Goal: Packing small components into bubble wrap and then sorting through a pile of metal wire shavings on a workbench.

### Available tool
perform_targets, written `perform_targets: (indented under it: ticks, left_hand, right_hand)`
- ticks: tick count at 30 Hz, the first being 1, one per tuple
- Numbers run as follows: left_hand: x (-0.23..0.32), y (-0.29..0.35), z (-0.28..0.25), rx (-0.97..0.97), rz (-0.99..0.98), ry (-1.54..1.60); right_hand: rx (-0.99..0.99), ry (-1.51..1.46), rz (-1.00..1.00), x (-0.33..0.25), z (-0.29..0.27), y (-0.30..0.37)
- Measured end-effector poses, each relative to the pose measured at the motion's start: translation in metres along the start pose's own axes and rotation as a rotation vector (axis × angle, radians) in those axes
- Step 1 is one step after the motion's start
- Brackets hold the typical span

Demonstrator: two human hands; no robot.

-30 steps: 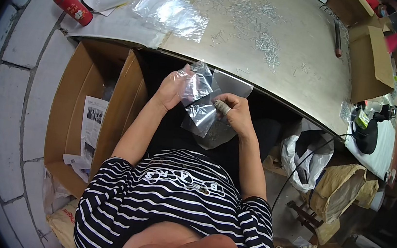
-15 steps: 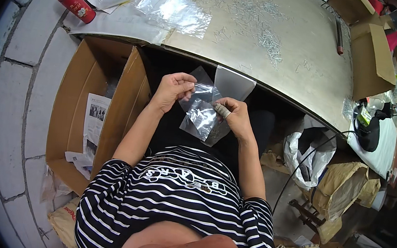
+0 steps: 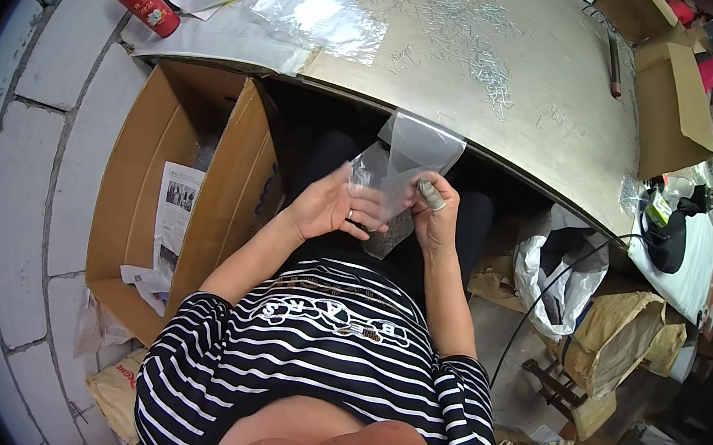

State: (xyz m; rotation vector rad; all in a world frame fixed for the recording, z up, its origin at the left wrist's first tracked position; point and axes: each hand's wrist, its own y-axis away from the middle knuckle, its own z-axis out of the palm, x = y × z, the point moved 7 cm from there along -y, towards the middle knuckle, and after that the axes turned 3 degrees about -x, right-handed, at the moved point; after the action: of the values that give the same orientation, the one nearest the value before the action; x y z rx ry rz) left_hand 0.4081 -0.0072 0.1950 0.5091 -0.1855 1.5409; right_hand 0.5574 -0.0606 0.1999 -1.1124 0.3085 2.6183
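left hand [image 3: 332, 209]: fingers spread nearly flat, palm against clear bag [image 3: 403, 162] | right hand [image 3: 434, 216]: fingers curled shut, pinching bag's right edge | bag: upright between both hands, just below table [image 3: 512, 91] edge, above lap

I'm sitting at a big worktable [image 3: 562, 114] with a dull brownish top that curves right across in front of me. The floor [image 3: 40, 143] on my left is pale grey slabs with dark joints. An open cardboard box [image 3: 149, 190] stands on it right against the table edge, newspaper [image 3: 174, 219] lying at the bottom. To my right the floor's crowded with brown paper sacks [image 3: 625, 332] and a white plastic bag [image 3: 563, 264]. Light's even and bright, no harsh shadows.
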Motion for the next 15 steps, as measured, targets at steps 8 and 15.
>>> perform_targets:
  ticks: [8, 15]
  left_hand:
    - [0.024, 0.009, -0.001, 0.375, 0.294, -0.333]
    - [0.056, -0.002, -0.061, 0.555, 0.359, -0.369]
  right_hand:
    - [-0.016, 0.256, -0.168, -0.009, 0.002, 0.017]
    - [-0.580, 1.136, -0.554, -0.035, 0.069, 0.050]
